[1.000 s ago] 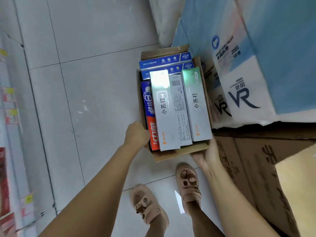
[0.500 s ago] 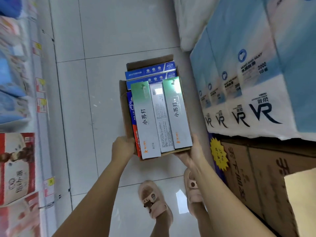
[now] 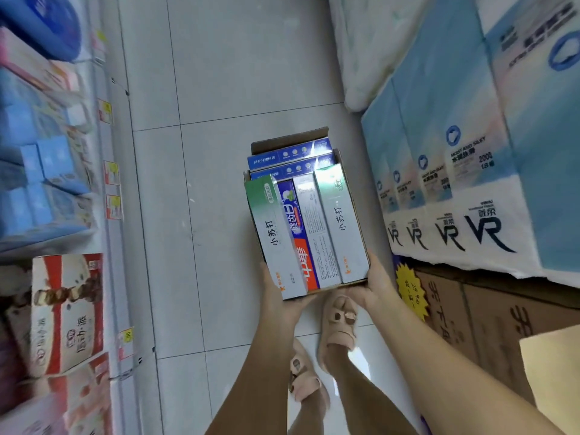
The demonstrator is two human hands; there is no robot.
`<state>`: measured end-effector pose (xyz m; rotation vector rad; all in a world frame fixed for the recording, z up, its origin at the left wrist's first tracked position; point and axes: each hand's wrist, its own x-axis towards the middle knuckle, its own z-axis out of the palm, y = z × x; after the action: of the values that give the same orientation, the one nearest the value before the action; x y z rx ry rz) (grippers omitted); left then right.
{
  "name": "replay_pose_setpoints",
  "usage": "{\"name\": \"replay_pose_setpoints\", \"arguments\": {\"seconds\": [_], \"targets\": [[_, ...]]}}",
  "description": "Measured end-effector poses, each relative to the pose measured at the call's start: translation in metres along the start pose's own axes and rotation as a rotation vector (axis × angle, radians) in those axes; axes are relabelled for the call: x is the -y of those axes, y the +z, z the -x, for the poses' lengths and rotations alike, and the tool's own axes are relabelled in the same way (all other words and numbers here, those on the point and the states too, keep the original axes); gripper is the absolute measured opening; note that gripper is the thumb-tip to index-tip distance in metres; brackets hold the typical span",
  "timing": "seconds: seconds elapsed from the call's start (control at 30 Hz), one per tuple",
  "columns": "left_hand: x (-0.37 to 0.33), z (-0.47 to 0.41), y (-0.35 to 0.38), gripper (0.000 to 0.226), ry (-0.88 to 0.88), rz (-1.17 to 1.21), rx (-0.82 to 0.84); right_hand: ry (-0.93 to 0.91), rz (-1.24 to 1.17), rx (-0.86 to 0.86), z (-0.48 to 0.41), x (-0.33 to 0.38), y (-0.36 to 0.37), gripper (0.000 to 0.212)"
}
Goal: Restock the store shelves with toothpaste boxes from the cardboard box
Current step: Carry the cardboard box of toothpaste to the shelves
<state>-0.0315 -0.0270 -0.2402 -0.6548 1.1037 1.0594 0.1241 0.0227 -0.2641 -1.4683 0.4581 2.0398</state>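
I carry an open cardboard box (image 3: 353,189) above the tiled floor, packed with toothpaste boxes. A grey-and-green one (image 3: 274,237) sticks out at the left, next to a blue-and-red one (image 3: 298,233), a second grey one (image 3: 340,224) lies at the right, and two blue boxes (image 3: 292,155) lie crosswise at the far end. My left hand (image 3: 277,298) grips the near left corner from below. Gripping the near right corner is my right hand (image 3: 375,282). Store shelves (image 3: 103,171) with blue and red packs run along the left.
Stacked packs of tissue paper (image 3: 455,183) rest on brown cartons (image 3: 489,315) close on the right. White bagged goods (image 3: 367,42) lie at the far right. My feet in pink slippers (image 3: 337,321) stand on the floor under the box. Yellow price tags (image 3: 111,172) line the shelf edges.
The box has left the floor and is tilted up in both hands, the left hand shifting from its side to beneath the near corner. One grey box slid left. The shelves have come into view.
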Motion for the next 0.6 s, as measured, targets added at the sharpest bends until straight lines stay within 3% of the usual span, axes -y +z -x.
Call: {"name": "replay_pose_setpoints", "arguments": {"seconds": [0.13, 0.3, 0.37, 0.6], "targets": [[0.002, -0.012, 0.005, 0.054, 0.032, 0.024, 0.062, -0.032, 0.044, -0.061, -0.008, 0.006, 0.002, 0.042], [-0.002, -0.016, 0.027, 0.055, 0.047, 0.045, -0.007, -0.037, 0.034, -0.111, -0.015, 0.019, 0.01, 0.039], [-0.006, -0.015, 0.038, 0.048, 0.093, 0.039, -0.071, -0.018, 0.036, -0.102, -0.017, 0.027, 0.018, 0.04], [-0.034, -0.025, 0.071, 0.04, 0.215, -0.068, -0.049, -0.055, 0.177, -0.179, -0.039, 0.061, 0.063, 0.048]]}}
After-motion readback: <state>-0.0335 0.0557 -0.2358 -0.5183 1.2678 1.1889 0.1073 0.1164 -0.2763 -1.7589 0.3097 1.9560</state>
